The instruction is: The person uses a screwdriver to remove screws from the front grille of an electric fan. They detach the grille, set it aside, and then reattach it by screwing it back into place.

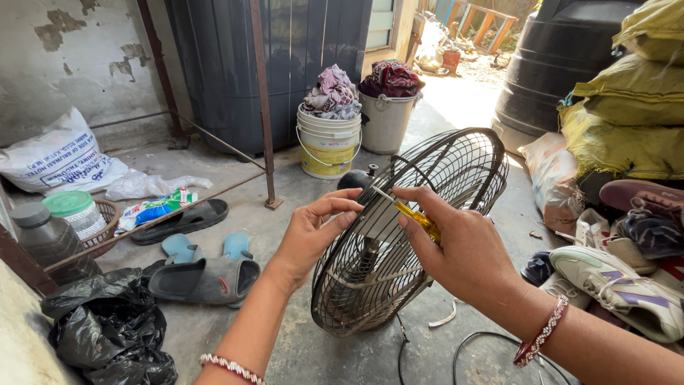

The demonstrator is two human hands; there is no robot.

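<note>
A round wire fan guard (434,178) stands tilted on the concrete floor in front of me, with a dark motor (354,178) behind it. My right hand (456,242) grips a yellow-handled screwdriver (417,217), whose metal tip points at the guard's rim near the upper left. My left hand (317,228) pinches the rim right at the screwdriver's tip. Both wrists wear bead bracelets.
Two buckets of clothes (329,139) stand behind the fan. Sandals (203,278) and a black plastic bag (107,328) lie at the left, shoes (620,285) and yellow sacks (627,121) at the right. A black cable (467,342) curls on the floor near me.
</note>
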